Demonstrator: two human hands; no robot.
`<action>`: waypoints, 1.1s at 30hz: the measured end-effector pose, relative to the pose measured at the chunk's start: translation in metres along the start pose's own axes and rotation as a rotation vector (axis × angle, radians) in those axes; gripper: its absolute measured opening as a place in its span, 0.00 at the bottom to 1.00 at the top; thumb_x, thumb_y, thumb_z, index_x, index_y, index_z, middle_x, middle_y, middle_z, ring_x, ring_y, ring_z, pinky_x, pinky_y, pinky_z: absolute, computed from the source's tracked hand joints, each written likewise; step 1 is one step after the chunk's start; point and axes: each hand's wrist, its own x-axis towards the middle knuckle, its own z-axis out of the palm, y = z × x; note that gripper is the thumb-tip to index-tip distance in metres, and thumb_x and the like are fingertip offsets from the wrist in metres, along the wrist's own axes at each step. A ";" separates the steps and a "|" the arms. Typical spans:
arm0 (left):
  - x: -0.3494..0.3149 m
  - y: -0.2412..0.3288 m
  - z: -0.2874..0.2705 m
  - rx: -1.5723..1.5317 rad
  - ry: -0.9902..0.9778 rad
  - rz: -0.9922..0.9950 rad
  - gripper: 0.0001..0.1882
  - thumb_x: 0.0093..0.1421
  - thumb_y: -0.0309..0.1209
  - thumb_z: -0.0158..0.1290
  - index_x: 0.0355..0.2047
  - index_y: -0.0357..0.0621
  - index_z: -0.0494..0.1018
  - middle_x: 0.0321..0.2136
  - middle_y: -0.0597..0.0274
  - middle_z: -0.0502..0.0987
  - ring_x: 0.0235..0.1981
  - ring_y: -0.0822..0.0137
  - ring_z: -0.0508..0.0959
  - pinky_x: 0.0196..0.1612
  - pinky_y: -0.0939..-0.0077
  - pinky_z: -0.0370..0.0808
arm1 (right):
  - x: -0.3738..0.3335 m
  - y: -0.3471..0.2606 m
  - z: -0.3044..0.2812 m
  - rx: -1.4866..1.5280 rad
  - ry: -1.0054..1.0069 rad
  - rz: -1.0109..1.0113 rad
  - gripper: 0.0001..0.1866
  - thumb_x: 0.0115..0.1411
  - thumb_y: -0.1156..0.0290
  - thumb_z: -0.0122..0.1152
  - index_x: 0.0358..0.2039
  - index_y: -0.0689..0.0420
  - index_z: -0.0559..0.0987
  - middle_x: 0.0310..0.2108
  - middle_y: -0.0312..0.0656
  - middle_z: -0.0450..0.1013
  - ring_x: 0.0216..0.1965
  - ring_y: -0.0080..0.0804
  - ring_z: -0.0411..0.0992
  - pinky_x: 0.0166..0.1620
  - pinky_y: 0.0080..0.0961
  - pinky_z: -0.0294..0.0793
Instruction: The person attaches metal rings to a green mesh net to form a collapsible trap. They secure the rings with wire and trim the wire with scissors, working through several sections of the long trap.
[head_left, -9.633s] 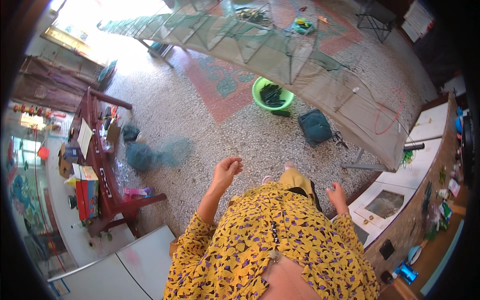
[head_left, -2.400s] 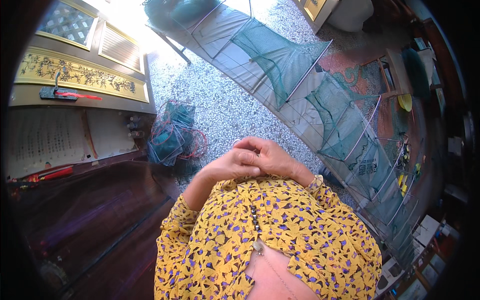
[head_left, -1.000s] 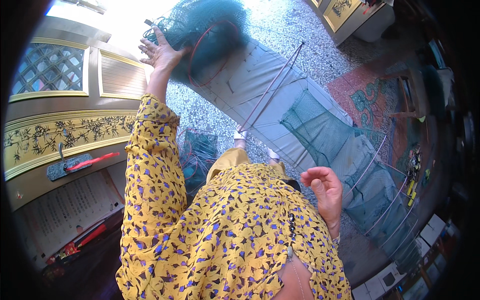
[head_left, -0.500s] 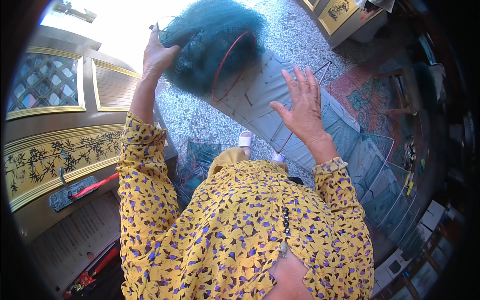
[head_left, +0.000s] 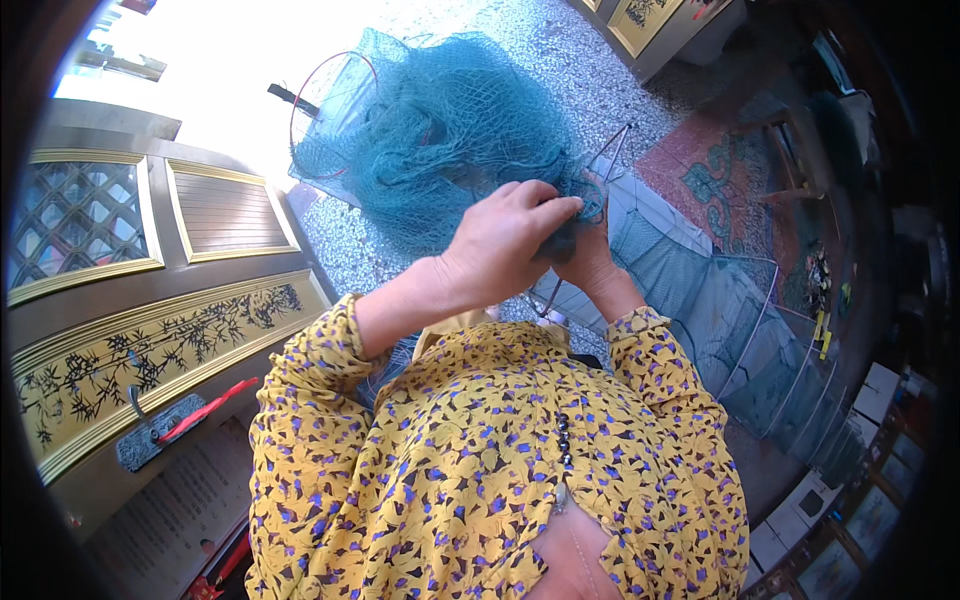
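A bunched teal fishing net (head_left: 455, 130) hangs in front of me, its mesh piled loosely. My left hand (head_left: 505, 240) is closed on the net's right edge, the thumb and fingers pinching gathered mesh. Close beside it, my right hand (head_left: 592, 262) is wrapped round the same gathered mesh, its fingers partly hidden behind the left hand and the netting. A thin red hoop (head_left: 291, 130) stands out at the net's far left, with sheer mesh stretched about it.
A long framed net (head_left: 690, 290) with light rods stretches across the speckled floor (head_left: 610, 85) to the right. Brown door panels (head_left: 170, 255) with gold trim and a red-ribboned handle (head_left: 160, 430) stand at the left. A wooden stool (head_left: 795, 165) is at the right.
My left hand has come rightward from the net's far left edge to meet my right hand. The right hand, open before, now grips mesh. The red hoop now shows at far left.
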 end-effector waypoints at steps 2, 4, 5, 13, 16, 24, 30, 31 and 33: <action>-0.011 0.007 0.015 0.019 0.062 -0.100 0.34 0.35 0.20 0.53 0.48 0.49 0.65 0.42 0.52 0.65 0.43 0.53 0.69 0.44 0.67 0.70 | 0.002 -0.012 -0.020 0.048 0.075 0.063 0.16 0.41 0.75 0.57 0.35 0.57 0.74 0.39 0.40 0.70 0.47 0.36 0.64 0.57 0.39 0.50; -0.014 0.007 0.018 -0.007 0.086 -0.173 0.34 0.35 0.20 0.53 0.48 0.49 0.65 0.43 0.51 0.65 0.44 0.52 0.68 0.44 0.67 0.70 | -0.004 -0.001 -0.034 0.089 0.120 -0.008 0.14 0.43 0.78 0.56 0.34 0.58 0.74 0.38 0.39 0.71 0.45 0.37 0.66 0.55 0.38 0.55; -0.018 0.003 0.021 0.009 0.095 -0.191 0.33 0.35 0.20 0.53 0.48 0.50 0.65 0.43 0.50 0.65 0.45 0.52 0.68 0.44 0.67 0.69 | -0.006 0.003 -0.044 0.107 0.142 -0.053 0.12 0.45 0.79 0.55 0.34 0.59 0.74 0.37 0.39 0.72 0.44 0.37 0.67 0.54 0.38 0.57; -0.027 0.007 0.066 0.183 0.108 -0.238 0.25 0.40 0.20 0.49 0.44 0.47 0.69 0.47 0.49 0.63 0.45 0.52 0.66 0.43 0.63 0.67 | 0.055 -0.038 -0.111 0.500 0.436 0.069 0.13 0.52 0.74 0.57 0.39 0.58 0.71 0.35 0.41 0.71 0.32 0.24 0.72 0.31 0.19 0.72; -0.039 0.013 0.074 0.265 0.020 -0.243 0.24 0.43 0.23 0.48 0.44 0.46 0.68 0.49 0.47 0.62 0.45 0.55 0.65 0.41 0.66 0.64 | 0.103 -0.061 -0.077 0.339 0.340 -0.175 0.22 0.49 0.65 0.61 0.44 0.56 0.68 0.37 0.44 0.68 0.38 0.34 0.69 0.38 0.26 0.70; -0.042 0.016 0.089 0.255 0.051 -0.243 0.20 0.41 0.23 0.51 0.39 0.44 0.69 0.45 0.54 0.65 0.40 0.60 0.65 0.37 0.70 0.62 | 0.173 -0.096 -0.029 -0.319 -0.190 0.038 0.32 0.50 0.57 0.59 0.55 0.47 0.61 0.45 0.45 0.64 0.47 0.39 0.64 0.47 0.32 0.65; -0.072 0.041 -0.001 0.079 0.018 -0.170 0.26 0.44 0.26 0.56 0.47 0.48 0.66 0.52 0.56 0.62 0.44 0.57 0.68 0.44 0.65 0.66 | 0.126 -0.063 -0.055 -0.266 -0.112 -0.158 0.18 0.50 0.67 0.57 0.43 0.49 0.70 0.37 0.41 0.67 0.40 0.37 0.68 0.41 0.31 0.69; -0.078 0.039 -0.017 0.067 0.062 -0.154 0.27 0.44 0.25 0.56 0.48 0.48 0.66 0.53 0.55 0.62 0.45 0.57 0.68 0.45 0.65 0.67 | 0.116 -0.061 -0.060 -0.229 -0.069 -0.160 0.15 0.50 0.69 0.56 0.40 0.51 0.70 0.35 0.41 0.68 0.39 0.37 0.68 0.39 0.31 0.70; -0.081 0.024 -0.038 0.094 0.273 -0.174 0.25 0.47 0.22 0.55 0.48 0.48 0.67 0.49 0.57 0.66 0.47 0.60 0.69 0.47 0.71 0.68 | 0.095 -0.054 -0.073 -0.153 0.022 -0.168 0.10 0.50 0.73 0.52 0.35 0.53 0.70 0.32 0.41 0.68 0.36 0.37 0.70 0.37 0.31 0.71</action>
